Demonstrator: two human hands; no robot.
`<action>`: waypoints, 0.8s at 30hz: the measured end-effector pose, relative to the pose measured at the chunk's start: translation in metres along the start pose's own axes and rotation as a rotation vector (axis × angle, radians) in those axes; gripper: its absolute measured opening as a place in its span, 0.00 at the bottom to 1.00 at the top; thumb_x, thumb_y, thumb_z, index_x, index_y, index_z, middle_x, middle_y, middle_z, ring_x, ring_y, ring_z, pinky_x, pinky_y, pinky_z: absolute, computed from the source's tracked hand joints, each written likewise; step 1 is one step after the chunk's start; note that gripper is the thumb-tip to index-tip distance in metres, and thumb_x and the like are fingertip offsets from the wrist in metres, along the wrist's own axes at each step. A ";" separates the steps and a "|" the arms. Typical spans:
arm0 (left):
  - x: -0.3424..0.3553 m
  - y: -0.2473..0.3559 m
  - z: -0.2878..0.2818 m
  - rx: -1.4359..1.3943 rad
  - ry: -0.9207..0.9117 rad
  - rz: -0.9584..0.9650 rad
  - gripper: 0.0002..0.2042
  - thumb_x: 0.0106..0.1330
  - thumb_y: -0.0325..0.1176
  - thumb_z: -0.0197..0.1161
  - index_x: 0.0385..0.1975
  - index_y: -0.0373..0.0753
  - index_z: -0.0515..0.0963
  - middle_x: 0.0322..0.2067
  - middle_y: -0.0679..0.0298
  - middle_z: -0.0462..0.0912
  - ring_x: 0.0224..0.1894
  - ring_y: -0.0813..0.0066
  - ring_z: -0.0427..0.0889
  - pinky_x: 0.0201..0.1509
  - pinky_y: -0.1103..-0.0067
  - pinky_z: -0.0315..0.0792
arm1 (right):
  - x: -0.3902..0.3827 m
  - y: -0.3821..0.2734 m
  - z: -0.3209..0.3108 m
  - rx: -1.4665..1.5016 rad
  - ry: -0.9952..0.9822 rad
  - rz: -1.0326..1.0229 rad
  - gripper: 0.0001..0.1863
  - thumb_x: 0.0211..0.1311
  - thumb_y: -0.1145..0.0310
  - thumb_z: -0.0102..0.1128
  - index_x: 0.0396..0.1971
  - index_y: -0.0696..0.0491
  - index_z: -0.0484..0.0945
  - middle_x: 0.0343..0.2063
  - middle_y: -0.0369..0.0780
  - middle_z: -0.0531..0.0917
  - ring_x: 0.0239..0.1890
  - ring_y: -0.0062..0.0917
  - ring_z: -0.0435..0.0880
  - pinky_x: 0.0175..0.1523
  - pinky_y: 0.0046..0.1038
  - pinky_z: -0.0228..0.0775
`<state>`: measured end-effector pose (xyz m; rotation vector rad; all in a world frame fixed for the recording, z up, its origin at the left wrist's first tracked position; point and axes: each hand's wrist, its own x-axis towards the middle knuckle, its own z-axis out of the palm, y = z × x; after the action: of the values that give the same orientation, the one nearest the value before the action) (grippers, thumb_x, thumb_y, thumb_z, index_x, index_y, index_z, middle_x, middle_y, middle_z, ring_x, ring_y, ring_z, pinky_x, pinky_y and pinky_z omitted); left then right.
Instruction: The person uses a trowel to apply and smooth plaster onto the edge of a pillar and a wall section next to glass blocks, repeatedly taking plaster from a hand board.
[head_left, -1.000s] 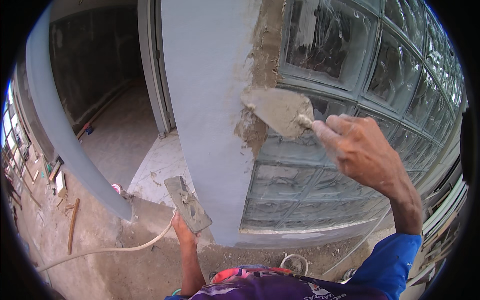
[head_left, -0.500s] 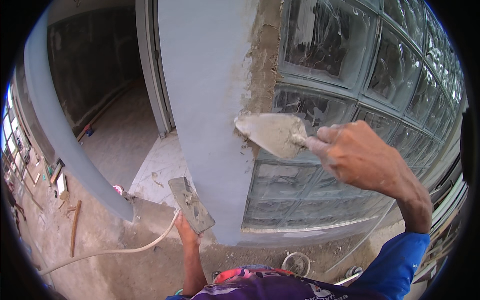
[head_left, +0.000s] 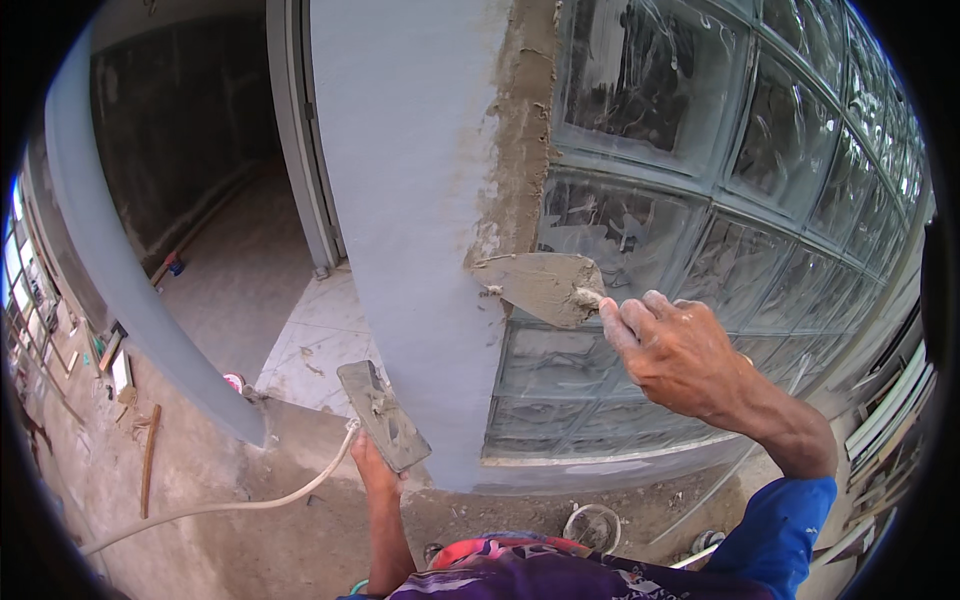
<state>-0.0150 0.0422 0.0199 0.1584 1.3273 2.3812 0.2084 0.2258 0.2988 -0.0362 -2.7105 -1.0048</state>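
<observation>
My right hand (head_left: pixel 680 355) is closed round the handle of a pointed trowel (head_left: pixel 548 283). The blade is smeared with grey mortar, and its tip meets the lower part of a rough mortar strip (head_left: pixel 524 120) between the pale wall (head_left: pixel 410 170) and the glass blocks (head_left: pixel 650 90). Lower down, my left hand (head_left: pixel 375 468) grips a rectangular plastering float (head_left: pixel 402 443) from beneath. Its fingers are mostly hidden behind the float. A small lump of mortar (head_left: pixel 381 404) lies on the float's face.
A pale hose (head_left: pixel 250 505) runs from beside my left hand across the ground. To the left, a doorway shows a tiled floor (head_left: pixel 315 345). A bucket (head_left: pixel 592 528) stands at the foot of the glass-block wall. Wood pieces (head_left: pixel 150 460) lie far left; long strips (head_left: pixel 890 410) are stacked right.
My right hand and the trowel have moved down and slightly left, the blade now turned flatter along the strip's lower end. The left hand and float have hardly moved.
</observation>
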 end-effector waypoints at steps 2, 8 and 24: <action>-0.002 0.003 0.001 -0.016 0.017 -0.001 0.11 0.67 0.37 0.46 0.40 0.38 0.70 0.22 0.64 0.76 0.12 0.79 0.70 0.05 0.84 0.55 | 0.000 0.009 -0.018 -0.014 0.069 0.076 0.19 0.52 0.77 0.54 0.45 0.69 0.72 0.24 0.40 0.73 0.28 0.24 0.76 0.25 0.23 0.73; -0.010 0.007 0.002 0.029 0.066 -0.013 0.12 0.67 0.39 0.46 0.42 0.39 0.68 0.24 0.64 0.76 0.13 0.79 0.71 0.06 0.85 0.55 | 0.011 0.034 -0.024 -0.091 0.173 0.149 0.18 0.52 0.76 0.54 0.44 0.69 0.72 0.24 0.40 0.74 0.28 0.25 0.77 0.25 0.23 0.74; -0.021 0.014 0.015 0.000 -0.045 0.030 0.12 0.69 0.39 0.46 0.43 0.38 0.71 0.22 0.65 0.76 0.13 0.81 0.72 0.06 0.85 0.58 | -0.002 -0.027 0.034 0.047 -0.086 0.041 0.21 0.52 0.73 0.55 0.46 0.67 0.72 0.24 0.38 0.72 0.28 0.25 0.76 0.24 0.28 0.71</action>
<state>0.0037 0.0388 0.0419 0.2321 1.3127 2.3886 0.1997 0.2272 0.2568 -0.1287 -2.7975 -0.9484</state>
